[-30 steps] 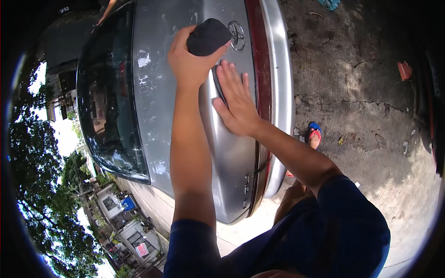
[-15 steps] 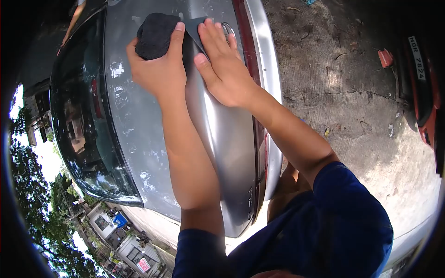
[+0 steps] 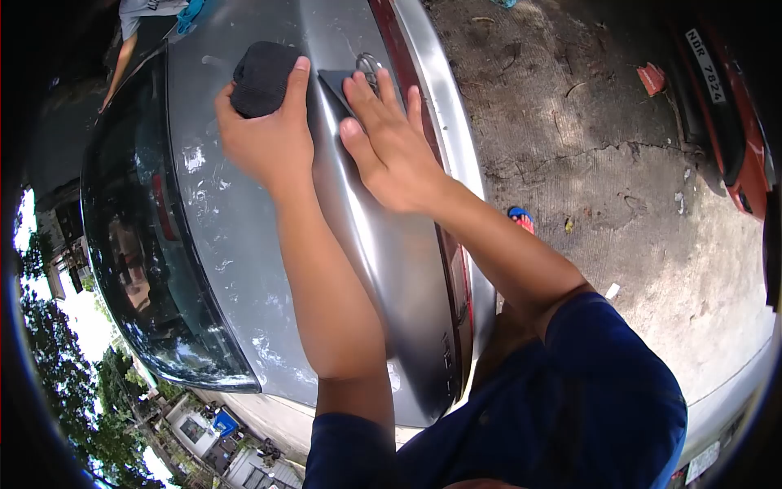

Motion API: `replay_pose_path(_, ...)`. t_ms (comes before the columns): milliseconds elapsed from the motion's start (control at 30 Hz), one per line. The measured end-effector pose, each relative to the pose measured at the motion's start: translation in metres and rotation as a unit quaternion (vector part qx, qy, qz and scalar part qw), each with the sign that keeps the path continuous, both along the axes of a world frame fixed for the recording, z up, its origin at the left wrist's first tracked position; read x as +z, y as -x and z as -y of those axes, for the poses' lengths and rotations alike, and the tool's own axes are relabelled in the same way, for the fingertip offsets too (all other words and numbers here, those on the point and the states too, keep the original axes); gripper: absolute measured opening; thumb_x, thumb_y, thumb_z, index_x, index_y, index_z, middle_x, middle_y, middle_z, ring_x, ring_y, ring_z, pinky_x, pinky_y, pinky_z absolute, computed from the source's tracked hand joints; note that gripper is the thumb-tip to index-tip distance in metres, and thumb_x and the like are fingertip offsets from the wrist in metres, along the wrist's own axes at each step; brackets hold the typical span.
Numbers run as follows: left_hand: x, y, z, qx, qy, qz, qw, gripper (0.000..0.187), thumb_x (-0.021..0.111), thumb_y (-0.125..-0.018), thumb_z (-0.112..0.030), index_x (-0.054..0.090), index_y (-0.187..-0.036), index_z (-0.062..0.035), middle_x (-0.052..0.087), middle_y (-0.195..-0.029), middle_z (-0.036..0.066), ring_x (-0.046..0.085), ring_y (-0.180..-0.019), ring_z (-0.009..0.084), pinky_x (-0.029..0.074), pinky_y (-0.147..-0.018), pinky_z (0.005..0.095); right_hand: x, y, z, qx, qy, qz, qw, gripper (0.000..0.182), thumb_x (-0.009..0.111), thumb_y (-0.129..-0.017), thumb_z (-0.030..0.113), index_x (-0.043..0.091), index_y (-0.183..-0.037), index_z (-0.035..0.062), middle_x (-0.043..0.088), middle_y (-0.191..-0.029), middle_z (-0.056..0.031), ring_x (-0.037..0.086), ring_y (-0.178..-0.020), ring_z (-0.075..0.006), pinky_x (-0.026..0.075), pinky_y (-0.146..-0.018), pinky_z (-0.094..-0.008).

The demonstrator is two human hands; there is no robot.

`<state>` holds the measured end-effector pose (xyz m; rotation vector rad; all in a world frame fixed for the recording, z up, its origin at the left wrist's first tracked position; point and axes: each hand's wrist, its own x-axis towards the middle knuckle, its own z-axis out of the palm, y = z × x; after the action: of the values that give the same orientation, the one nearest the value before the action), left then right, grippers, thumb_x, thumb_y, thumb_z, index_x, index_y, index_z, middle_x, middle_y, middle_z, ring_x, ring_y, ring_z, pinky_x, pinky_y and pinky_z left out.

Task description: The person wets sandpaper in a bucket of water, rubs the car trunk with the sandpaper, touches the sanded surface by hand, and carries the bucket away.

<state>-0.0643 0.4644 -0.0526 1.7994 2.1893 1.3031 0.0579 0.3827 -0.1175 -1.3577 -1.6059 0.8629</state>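
Observation:
My left hand (image 3: 269, 151) is closed around a thick, folded black cloth (image 3: 267, 80), its thumb along the right side. The cloth rests over the grey trunk lid (image 3: 244, 244) of a car. To the right, my right hand (image 3: 395, 151) lies with its fingers stretched and spread, close over the curved rear edge of the lid. Its fingertips are right by a round metal emblem (image 3: 369, 65). A dark, sharp-edged patch (image 3: 332, 88) shows beside the fingers; whether it is a thin sheet or a shadow, I cannot tell.
Left of the lid is the dark rear window (image 3: 134, 244). At the top left, another person's arm (image 3: 125, 61) reaches down, near a blue cloth (image 3: 190, 15). A red vehicle (image 3: 745, 122) stands at the right on concrete ground (image 3: 570, 138). Whitish smears mark the lid.
My right hand has shifted down from beside the emblem, so more of the emblem shows. The left hand with the cloth has moved slightly left and down. More of the other person shows.

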Motion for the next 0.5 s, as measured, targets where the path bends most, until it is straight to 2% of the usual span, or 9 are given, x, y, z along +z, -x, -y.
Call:
replay_pose_path(67, -0.002, 0.001, 0.007, 0.003, 0.016, 0.015, 1.0, 0.079, 0.101, -0.067, -0.05, 0.069, -0.118, 0.0008, 0.077, -0.105, 0.015, 0.076, -0.093, 0.0307, 0.06, -0.087, 0.0425, -0.005, 0.004, -0.071, -0.038, 0.026, -0.006, 0.999, 0.073, 0.029, -0.115, 0.042, 0.031, -0.163, -0.0135, 0.028, -0.173, -0.0324, 0.01, -0.164, -0.0507, 0.001, -0.13, -0.067)
replay_pose_path(100, 0.0, -0.001, 0.0, 0.008, 0.005, 0.028, 1.0, 0.079, 0.101, -0.067, -0.05, 0.069, -0.118, 0.0007, 0.077, -0.105, 0.015, 0.076, -0.093, 0.0307, 0.06, -0.087, 0.0425, -0.004, 0.001, -0.066, -0.021, 0.006, 0.001, 1.0, 0.074, 0.03, -0.115, 0.042, 0.03, -0.163, -0.0138, 0.027, -0.173, -0.0328, 0.01, -0.164, -0.0511, 0.001, -0.13, -0.067)
replay_pose_path(200, -0.002, -0.002, -0.003, 0.012, -0.018, 0.004, 1.0, 0.077, 0.102, -0.067, -0.048, 0.069, -0.115, 0.0021, 0.077, -0.104, 0.015, 0.076, -0.093, 0.0292, 0.06, -0.087, 0.0412, -0.007, 0.0, 0.038, 0.042, -0.018, 0.007, 0.999, 0.077, 0.032, -0.114, 0.044, 0.026, -0.163, -0.0154, 0.025, -0.172, -0.0359, 0.009, -0.164, -0.0534, 0.003, -0.13, -0.0669)
replay_pose_path(300, -0.006, 0.0, -0.003, 0.012, -0.034, 0.004, 0.999, 0.077, 0.103, -0.068, -0.047, 0.068, -0.114, 0.0039, 0.076, -0.103, 0.015, 0.075, -0.093, 0.0285, 0.06, -0.088, 0.0407, -0.017, -0.002, 0.016, 0.06, -0.066, 0.002, 0.996, 0.079, 0.031, -0.114, 0.045, 0.024, -0.164, -0.0161, 0.022, -0.172, -0.0374, 0.009, -0.163, -0.0547, 0.003, -0.13, -0.0661)
replay_pose_path(367, -0.005, 0.0, -0.001, 0.021, -0.022, 0.004, 1.0, 0.077, 0.102, -0.07, -0.047, 0.067, -0.115, 0.0045, 0.076, -0.104, 0.015, 0.075, -0.093, 0.0277, 0.06, -0.088, 0.0401, -0.026, -0.001, -0.087, -0.01, -0.08, 0.035, 0.996, 0.078, 0.03, -0.115, 0.045, 0.024, -0.164, -0.0147, 0.022, -0.174, -0.0336, 0.009, -0.164, -0.0505, 0.005, -0.133, -0.0602)
replay_pose_path(400, -0.005, -0.002, -0.005, 0.019, -0.042, 0.034, 0.998, 0.076, 0.102, -0.072, -0.045, 0.067, -0.116, 0.005, 0.076, -0.105, 0.015, 0.075, -0.093, 0.0269, 0.06, -0.088, 0.0393, -0.021, -0.004, -0.127, -0.03, -0.043, 0.053, 0.997, 0.078, 0.029, -0.115, 0.046, 0.021, -0.166, -0.0126, 0.023, -0.174, -0.0326, 0.01, -0.165, -0.0489, 0.005, -0.134, -0.0583)
replay_pose_path(500, -0.008, 0.003, 0.0, 0.008, -0.059, 0.096, 0.994, 0.074, 0.101, -0.076, -0.041, 0.065, -0.119, 0.0067, 0.075, -0.107, 0.014, 0.074, -0.094, 0.0242, 0.061, -0.087, 0.0368, -0.026, 0.0, -0.091, 0.024, -0.105, 0.025, 0.994, 0.078, 0.027, -0.115, 0.047, 0.016, -0.168, -0.0095, 0.018, -0.176, -0.032, 0.008, -0.165, -0.0484, 0.004, -0.133, -0.0585)
